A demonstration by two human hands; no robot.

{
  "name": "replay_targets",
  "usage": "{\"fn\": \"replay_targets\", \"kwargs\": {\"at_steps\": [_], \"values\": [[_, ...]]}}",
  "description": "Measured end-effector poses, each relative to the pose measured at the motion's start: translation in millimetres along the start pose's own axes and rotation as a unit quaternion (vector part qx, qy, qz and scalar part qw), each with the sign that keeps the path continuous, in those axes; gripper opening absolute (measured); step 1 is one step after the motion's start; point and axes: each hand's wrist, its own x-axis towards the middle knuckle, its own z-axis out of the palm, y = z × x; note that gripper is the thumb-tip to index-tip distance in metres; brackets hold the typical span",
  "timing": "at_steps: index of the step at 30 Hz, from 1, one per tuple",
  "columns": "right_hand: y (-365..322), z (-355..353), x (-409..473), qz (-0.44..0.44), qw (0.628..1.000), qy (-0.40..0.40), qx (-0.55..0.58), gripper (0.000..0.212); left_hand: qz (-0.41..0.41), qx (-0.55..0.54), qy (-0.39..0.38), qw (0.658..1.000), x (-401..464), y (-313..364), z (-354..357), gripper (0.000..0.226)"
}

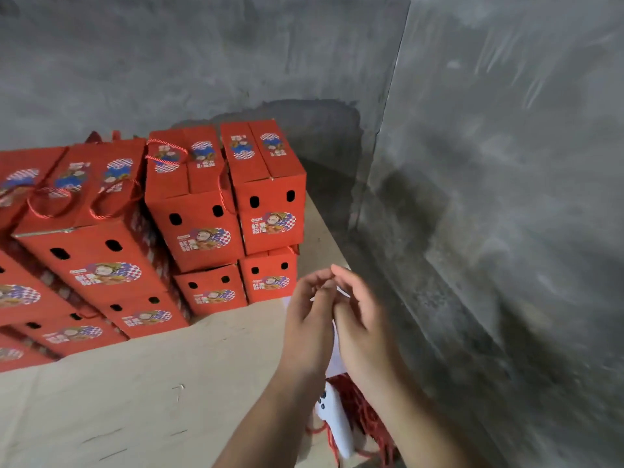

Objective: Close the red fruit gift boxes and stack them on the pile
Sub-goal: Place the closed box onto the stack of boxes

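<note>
A pile of closed red fruit gift boxes (189, 228) with red rope handles fills the left, stacked in several layers against the grey wall. The rightmost stack (270, 211) is two boxes high. My left hand (309, 319) and my right hand (363, 322) are raised together right of the pile, over the cardboard. Their fingers are loosely curled and the fingertips touch each other. I see no box in either hand. A thin white sliver shows between the hands; it is too small to tell whether it is held.
Flat brown cardboard (152, 383) covers the floor in front of the pile. A bundle of red rope handles (361, 410) and a white object with blue dots (336, 425) lie below my forearms. Grey concrete walls (506, 197) meet in a corner on the right.
</note>
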Motion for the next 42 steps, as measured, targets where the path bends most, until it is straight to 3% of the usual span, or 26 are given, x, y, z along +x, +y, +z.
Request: {"fn": "replay_targets", "kwargs": {"at_steps": [4, 10, 16, 21, 30, 34, 42], "values": [[14.5, -34.0, 38.6, 0.004, 0.999, -0.016, 0.035, 0.037, 0.006, -0.014, 0.029, 0.999, 24.5, -2.9, 43.6, 0.022], [44.1, -106.8, 96.5, 0.004, 0.99, -0.105, 0.097, 0.039, 0.023, -0.024, 0.113, 0.993, 60.5, -31.3, 122.5, 0.018], [63.7, -202.2, 172.9, -0.016, 0.979, -0.17, 0.109, 0.037, 0.044, -0.059, 0.199, 0.977, 103.0, -53.9, 241.4, 0.018], [73.5, -246.8, 232.9, -0.011, 0.967, -0.234, 0.1, 0.037, 0.039, -0.079, 0.246, 0.965, 148.1, -54.3, 298.2, 0.019], [92.9, -199.4, 346.9, -0.008, 0.93, -0.365, 0.054, 0.04, 0.082, -0.101, 0.359, 0.924, 257.8, -46.6, 281.4, 0.014], [92.9, -151.7, 432.2, -0.022, 0.916, -0.398, 0.037, 0.041, 0.086, -0.115, 0.368, 0.919, 345.0, -27.5, 250.7, 0.024], [75.9, -60.9, 590.8, -0.034, 0.898, -0.437, 0.028, 0.046, 0.113, -0.12, 0.393, 0.905, 500.1, 34.8, 206.1, 0.017]]}}
